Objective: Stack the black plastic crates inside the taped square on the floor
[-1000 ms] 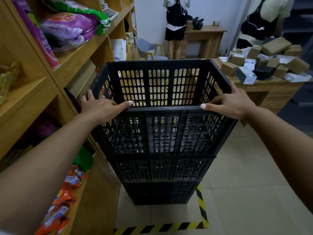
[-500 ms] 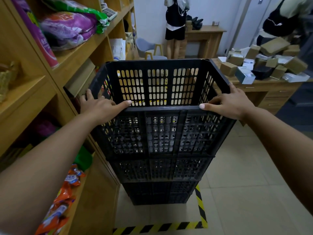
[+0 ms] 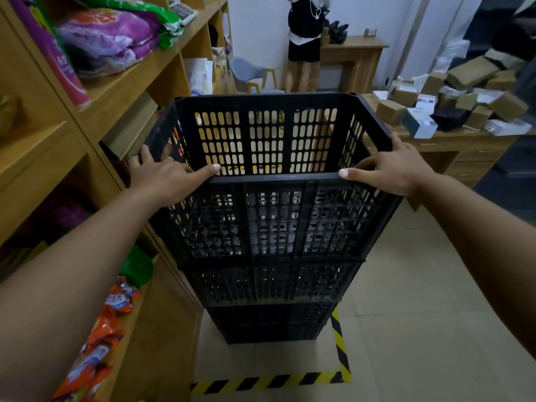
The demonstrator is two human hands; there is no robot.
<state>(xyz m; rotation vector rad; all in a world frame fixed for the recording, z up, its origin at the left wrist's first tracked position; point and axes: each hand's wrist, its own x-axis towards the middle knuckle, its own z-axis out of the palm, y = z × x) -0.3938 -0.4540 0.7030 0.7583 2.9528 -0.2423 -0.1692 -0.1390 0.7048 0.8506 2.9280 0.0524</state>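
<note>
- Wooden shelving point(image 3: 121, 91) fills the left of the scene, loaded with bagged goods, and stands just beside the stack of crates.
- Black plastic crates sit one on another, three tiers showing: the top crate point(image 3: 275, 219), a middle crate point(image 3: 272, 282) and a bottom crate point(image 3: 269, 326) on the tiled floor point(image 3: 406, 329).
- Yellow-and-black tape point(image 3: 339, 340) marks the square's near and right edges; the stack stands inside those lines, toward the far left of the square.
- A bench point(image 3: 452, 146) on the far right carries small cardboard boxes, well apart from the stack.
- The person's left hand point(image 3: 165, 178) lies over the near-left corner of the top rim, fingers spread and partly open, thumb along the near edge.
- The right hand point(image 3: 388, 169) mirrors it at the near-right corner, resting on the rim rather than clenched around it.
- Judged from the perforated walls, each crate should be light and stiff, with hard, somewhat smooth rims. The corners look the soundest hold, where the rim is thickest, since a tall stack could tip if pushed from one side.
</note>
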